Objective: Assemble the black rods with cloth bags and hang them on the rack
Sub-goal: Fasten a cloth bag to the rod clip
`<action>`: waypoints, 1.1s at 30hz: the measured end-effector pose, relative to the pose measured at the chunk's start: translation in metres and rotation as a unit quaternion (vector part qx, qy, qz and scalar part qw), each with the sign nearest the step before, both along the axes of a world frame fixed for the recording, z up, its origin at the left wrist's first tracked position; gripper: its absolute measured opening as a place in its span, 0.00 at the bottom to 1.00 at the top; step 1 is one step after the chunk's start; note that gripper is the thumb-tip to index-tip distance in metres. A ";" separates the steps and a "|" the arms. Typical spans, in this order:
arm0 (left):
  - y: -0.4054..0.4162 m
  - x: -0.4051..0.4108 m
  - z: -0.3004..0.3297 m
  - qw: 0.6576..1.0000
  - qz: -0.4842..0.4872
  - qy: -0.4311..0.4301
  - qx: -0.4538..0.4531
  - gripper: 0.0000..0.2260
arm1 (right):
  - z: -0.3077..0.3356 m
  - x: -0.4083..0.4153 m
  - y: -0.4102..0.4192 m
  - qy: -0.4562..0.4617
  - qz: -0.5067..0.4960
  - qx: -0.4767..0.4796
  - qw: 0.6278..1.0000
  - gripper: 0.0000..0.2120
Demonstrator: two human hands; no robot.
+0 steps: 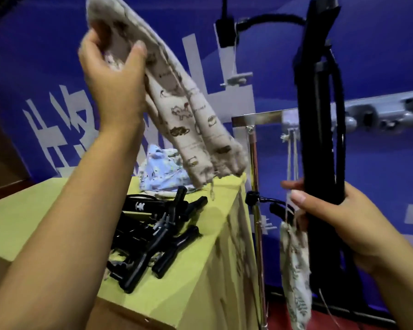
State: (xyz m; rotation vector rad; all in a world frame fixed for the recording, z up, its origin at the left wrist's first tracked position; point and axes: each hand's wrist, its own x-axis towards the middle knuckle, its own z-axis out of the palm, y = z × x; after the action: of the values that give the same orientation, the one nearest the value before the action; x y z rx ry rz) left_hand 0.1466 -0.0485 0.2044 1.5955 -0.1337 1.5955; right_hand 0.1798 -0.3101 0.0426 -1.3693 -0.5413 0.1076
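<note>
Rods [153, 236] piled, green table [22, 222] (blue wall [45, 55] behind).

A single head-worn wide-angle view looks forward and slightly down, close over the counter [22, 215], toward the rack [255, 163] and blue wall [34, 55].
</note>
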 end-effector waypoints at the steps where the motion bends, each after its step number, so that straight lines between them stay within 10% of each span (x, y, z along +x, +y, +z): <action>1: -0.010 -0.004 0.001 0.999 -0.033 -0.029 -0.016 0.24 | 0.002 0.000 0.000 0.000 -0.010 0.011 1.000 0.38; 4: -0.036 -0.013 -0.010 0.976 -0.192 -0.045 -0.097 0.26 | 0.006 -0.006 -0.011 0.025 -0.038 0.061 0.997 0.12; 7: -0.053 -0.021 -0.051 0.939 -0.305 0.054 -0.147 0.31 | 0.005 -0.012 -0.031 0.022 -0.082 0.078 0.993 0.12; 14: -0.126 -0.034 -0.199 0.904 -0.274 0.217 -0.245 0.08 | 0.013 -0.039 -0.086 -0.021 -0.213 0.046 0.976 0.09; 18: -0.130 -0.032 -0.247 0.854 -0.104 0.508 -0.044 0.11 | 0.010 -0.049 -0.095 -0.044 -0.263 0.039 0.963 0.14; 22: -0.161 -0.047 -0.217 0.916 -0.140 0.371 -0.056 0.09 | 0.003 -0.045 -0.086 -0.085 -0.293 -0.022 0.952 0.16; 27: -0.198 -0.048 -0.186 0.882 -0.268 0.386 0.030 0.24 | -0.009 -0.042 -0.064 -0.094 -0.244 -0.068 0.963 0.17; 33: -0.181 -0.041 -0.194 0.820 -0.394 0.399 -0.113 0.03 | -0.016 -0.039 -0.078 -0.090 -0.221 -0.087 0.967 0.17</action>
State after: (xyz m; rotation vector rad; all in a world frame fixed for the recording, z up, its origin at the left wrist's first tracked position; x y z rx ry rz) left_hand 0.1057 -0.2293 0.0102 1.5832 -0.1181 0.2391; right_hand 0.1408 -0.3878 0.0271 -1.6525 -0.3695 -0.3416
